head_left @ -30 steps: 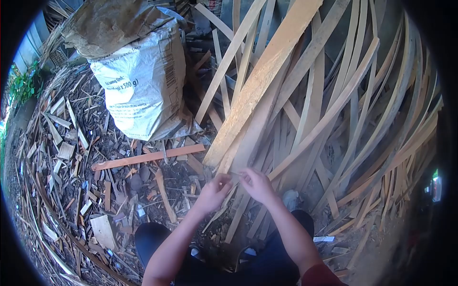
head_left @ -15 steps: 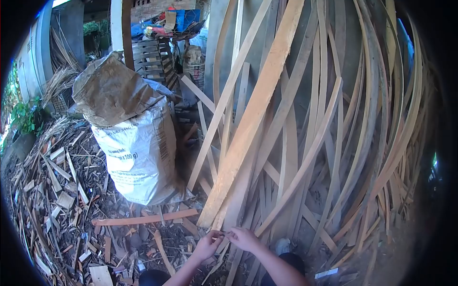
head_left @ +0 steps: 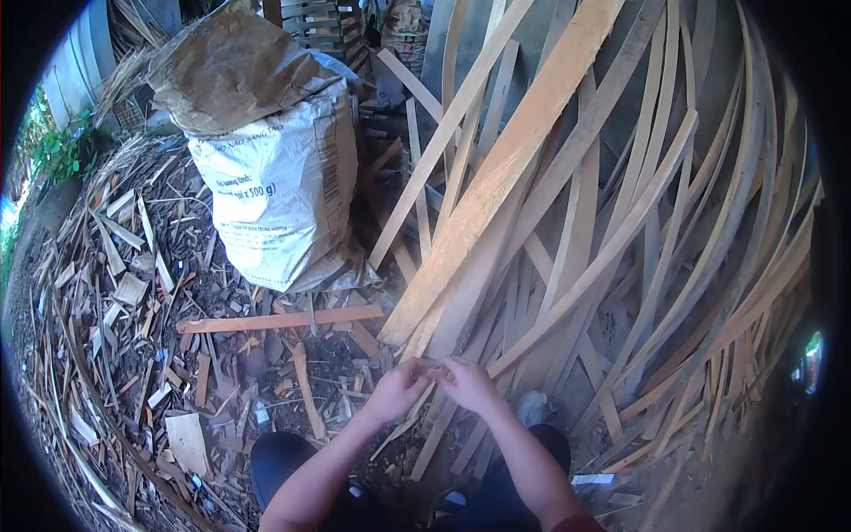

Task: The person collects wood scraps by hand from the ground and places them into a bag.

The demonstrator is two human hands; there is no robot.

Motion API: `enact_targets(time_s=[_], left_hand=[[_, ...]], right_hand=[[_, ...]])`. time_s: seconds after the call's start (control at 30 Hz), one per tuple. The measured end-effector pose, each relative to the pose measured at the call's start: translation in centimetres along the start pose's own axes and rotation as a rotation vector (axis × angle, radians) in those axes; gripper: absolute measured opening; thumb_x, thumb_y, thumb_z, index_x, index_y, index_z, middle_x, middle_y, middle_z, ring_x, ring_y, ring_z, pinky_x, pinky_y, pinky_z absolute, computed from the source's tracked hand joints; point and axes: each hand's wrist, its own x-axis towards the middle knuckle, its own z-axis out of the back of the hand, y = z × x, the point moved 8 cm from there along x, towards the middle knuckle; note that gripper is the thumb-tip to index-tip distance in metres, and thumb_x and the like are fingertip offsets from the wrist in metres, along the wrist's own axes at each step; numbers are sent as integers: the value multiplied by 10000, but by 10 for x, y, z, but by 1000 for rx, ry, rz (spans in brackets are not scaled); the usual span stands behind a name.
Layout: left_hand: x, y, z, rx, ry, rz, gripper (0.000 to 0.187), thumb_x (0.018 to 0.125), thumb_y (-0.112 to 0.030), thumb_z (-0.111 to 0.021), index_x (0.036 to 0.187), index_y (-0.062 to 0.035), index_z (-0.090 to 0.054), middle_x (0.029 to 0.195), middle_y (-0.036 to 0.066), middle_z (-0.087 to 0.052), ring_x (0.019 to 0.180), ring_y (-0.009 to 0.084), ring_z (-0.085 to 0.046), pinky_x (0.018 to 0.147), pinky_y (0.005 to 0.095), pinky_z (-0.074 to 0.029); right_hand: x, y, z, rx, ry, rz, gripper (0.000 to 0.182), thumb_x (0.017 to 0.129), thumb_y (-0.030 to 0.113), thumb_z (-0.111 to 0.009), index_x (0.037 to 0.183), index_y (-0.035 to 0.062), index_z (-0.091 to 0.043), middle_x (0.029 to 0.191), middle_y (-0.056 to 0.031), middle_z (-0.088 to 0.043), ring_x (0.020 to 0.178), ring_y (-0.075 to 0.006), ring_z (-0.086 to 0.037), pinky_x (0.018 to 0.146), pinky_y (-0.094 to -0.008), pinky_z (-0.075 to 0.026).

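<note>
In the head view, my left hand (head_left: 399, 390) and right hand (head_left: 467, 385) meet fingertip to fingertip, nearer me than the white sack (head_left: 275, 199) and off to its right. The fingers of each hand are bent in toward the thumb; whether they are clamped on something small, I cannot tell. A wide plank (head_left: 501, 191) slants up and away to the right of the sack, its rough lower end just beyond my fingers. Between plank and sack, thinner leaning strips (head_left: 448, 142) narrow the gap. Farther right of the sack, curved strips (head_left: 709, 266) crowd that whole side. The lower working room lies on the near side of the sack, left of my hands, over ground strewn with wood scraps (head_left: 186, 442). A reddish strip (head_left: 279, 319) lies across it, just in front of the sack's bottom edge. The sack stands upright, printed "500 g", its slumped brown top (head_left: 235, 66) hiding whatever is inside. Behind the sack and to its right, slatted crates (head_left: 324, 27) are stacked, their contents too small to make out.
</note>
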Motion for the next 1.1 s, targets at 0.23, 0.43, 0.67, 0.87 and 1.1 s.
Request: enact_targets(time_s=[0.23,0.43,0.67,0.87,1.1], left_hand=[[-17,-5,5,-47,-18,80,318,1024,-243,-619,1217,9,-641,1047,142,-731,849,206,-719,767,332,-567],[-139,22,1,-354,-149,471,278,1031,-237,-606,1179,-8,-663,935,67,-724,809,147,-678,725,312,-552],[-316,-96,34,-537,-67,771,255,1034,-209,-555,1173,-40,-686,910,76,-748,826,135,-711,762,301,-568],[-361,-134,123,-446,-118,761,255,1030,-193,-535,1168,-26,-671,968,86,-737,853,166,-707,788,311,-554],[-329,-164,223,-544,-283,860,273,1055,-198,-495,1217,-30,-636,1031,59,-720,865,131,-677,788,271,-532]], right_hand=[[-14,15,1,147,22,-72,221,962,258,-678,1095,82,-665,932,-110,-710,816,-332,-713,724,-449,-556],[-114,46,-14,243,101,-411,422,1081,314,-512,832,21,-686,852,-125,-665,781,-303,-678,766,-401,-513],[-224,227,22,321,498,-522,195,1021,238,-609,996,68,-702,847,-141,-703,821,-263,-709,725,-400,-540],[-148,352,71,353,464,-343,216,938,31,-595,1144,55,-657,1008,-146,-709,951,-306,-701,868,-402,-542],[-32,387,107,495,279,-347,165,975,84,-632,1138,64,-648,868,-100,-692,757,-206,-690,716,-339,-544]])
